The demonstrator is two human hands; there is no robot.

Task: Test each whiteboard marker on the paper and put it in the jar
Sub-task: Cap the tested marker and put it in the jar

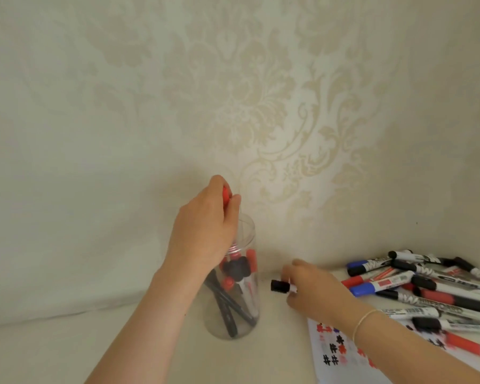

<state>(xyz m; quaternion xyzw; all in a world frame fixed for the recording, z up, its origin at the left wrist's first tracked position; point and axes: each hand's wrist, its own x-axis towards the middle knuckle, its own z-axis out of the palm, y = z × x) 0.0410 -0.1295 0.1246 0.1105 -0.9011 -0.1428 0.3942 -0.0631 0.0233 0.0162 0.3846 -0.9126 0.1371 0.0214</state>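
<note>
Left grip [205, 217] above jar [247, 234] rim

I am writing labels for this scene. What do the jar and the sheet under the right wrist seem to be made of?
The jar looks like clear, smooth plastic, possibly glass: the markers inside show through its wall. The sheet looks like plain matte white paper: flat, thin-edged, and marked with red, black and blue test strokes.

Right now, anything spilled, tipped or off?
Nothing stands out. The clear plastic jar stands upright with markers inside, the loose pile of markers lies on the table, and the scribbled white paper lies flat.
</note>
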